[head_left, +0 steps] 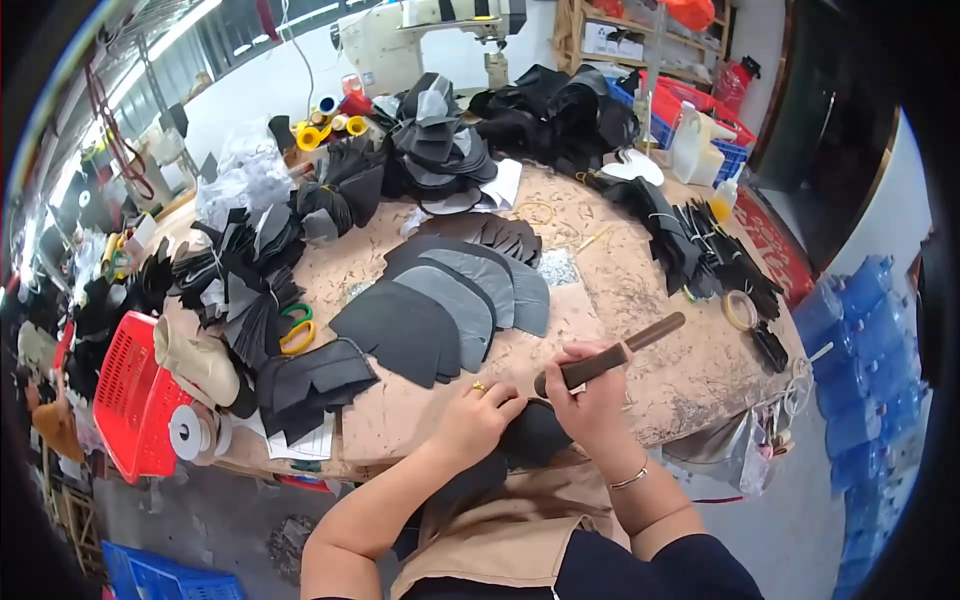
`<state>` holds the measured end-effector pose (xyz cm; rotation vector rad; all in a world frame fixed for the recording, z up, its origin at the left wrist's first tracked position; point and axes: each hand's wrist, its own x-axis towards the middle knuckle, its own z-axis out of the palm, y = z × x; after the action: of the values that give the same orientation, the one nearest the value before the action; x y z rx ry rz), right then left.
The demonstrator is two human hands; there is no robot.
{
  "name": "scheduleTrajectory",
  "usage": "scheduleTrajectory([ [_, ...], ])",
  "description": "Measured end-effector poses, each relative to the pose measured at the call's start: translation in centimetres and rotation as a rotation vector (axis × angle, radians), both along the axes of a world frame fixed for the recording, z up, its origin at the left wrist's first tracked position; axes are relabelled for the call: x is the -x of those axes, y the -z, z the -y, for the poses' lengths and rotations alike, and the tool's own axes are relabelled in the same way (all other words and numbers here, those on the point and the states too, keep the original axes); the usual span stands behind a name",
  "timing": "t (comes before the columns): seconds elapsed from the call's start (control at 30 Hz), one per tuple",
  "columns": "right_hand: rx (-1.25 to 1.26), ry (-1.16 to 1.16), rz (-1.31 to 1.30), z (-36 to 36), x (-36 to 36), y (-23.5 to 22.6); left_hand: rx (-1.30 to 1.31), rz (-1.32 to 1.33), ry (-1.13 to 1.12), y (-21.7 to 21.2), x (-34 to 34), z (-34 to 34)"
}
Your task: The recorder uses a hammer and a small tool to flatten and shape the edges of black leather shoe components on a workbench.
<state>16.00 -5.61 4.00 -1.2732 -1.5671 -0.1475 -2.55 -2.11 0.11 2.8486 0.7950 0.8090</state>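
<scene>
My right hand (pixel 592 398) grips a brown wooden-handled tool (pixel 620 352) whose handle points up and to the right. Its working end meets a black cut piece (pixel 530 436) at the table's near edge. My left hand (pixel 478 418), with a ring on one finger, presses down on that same black piece. Just beyond my hands lies a fanned row of dark grey and black curved pieces (pixel 440 305) on the worn brown table (pixel 640 290).
Heaps of black cut pieces (pixel 430 145) cover the far and left table. A red basket (pixel 130 395), tape rolls (pixel 190 432) and green and yellow scissors (pixel 295 328) sit left. Bundled black strips (pixel 700 250), a tape ring (pixel 740 310) and blue water bottles (pixel 870 340) are right.
</scene>
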Motion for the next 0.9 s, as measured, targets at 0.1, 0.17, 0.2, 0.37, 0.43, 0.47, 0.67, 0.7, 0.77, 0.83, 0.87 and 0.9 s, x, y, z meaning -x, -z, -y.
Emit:
scheduleTrajectory([
  [0.1,-0.013,-0.065,0.185,-1.6,0.6,2.1,-0.011,0.017,-0.005,0.6,0.0,-0.1],
  [0.17,0.126,-0.067,0.127,-1.7,0.1,1.9,0.034,0.003,-0.009,0.4,0.0,-0.1],
  [0.2,0.070,-0.086,0.130,-1.8,0.2,1.6,0.034,0.010,-0.029,0.5,0.1,0.0],
  [0.37,0.005,0.035,0.312,-1.1,1.1,2.4,0.070,0.079,-0.071,0.5,0.1,0.3],
  [0.43,0.010,-0.030,0.241,-1.8,0.7,2.8,0.072,0.141,-0.097,0.2,0.1,0.2],
  [0.47,-0.010,-0.038,0.198,-1.8,0.6,2.8,0.077,0.198,-0.119,0.1,0.1,0.1],
  [0.67,0.048,-0.069,0.153,-1.8,0.6,0.8,0.028,0.011,-0.054,0.3,1.1,0.4],
  [0.7,0.037,-0.054,0.160,-1.3,0.6,0.4,0.032,0.011,-0.056,0.1,0.9,0.7],
  [0.77,-0.014,-0.028,0.123,-1.1,1.2,0.6,-0.089,-0.016,-0.091,0.0,0.5,1.2],
  [0.83,0.026,-0.055,0.204,-2.0,1.4,1.7,-0.009,0.020,-0.059,0.2,0.5,1.1],
  [0.87,0.045,-0.036,0.173,-2.2,1.1,2.4,0.069,0.055,-0.037,0.3,0.6,0.8],
  [0.9,0.041,-0.037,0.174,-2.3,1.0,2.5,0.066,0.057,-0.039,0.6,0.9,0.5],
])
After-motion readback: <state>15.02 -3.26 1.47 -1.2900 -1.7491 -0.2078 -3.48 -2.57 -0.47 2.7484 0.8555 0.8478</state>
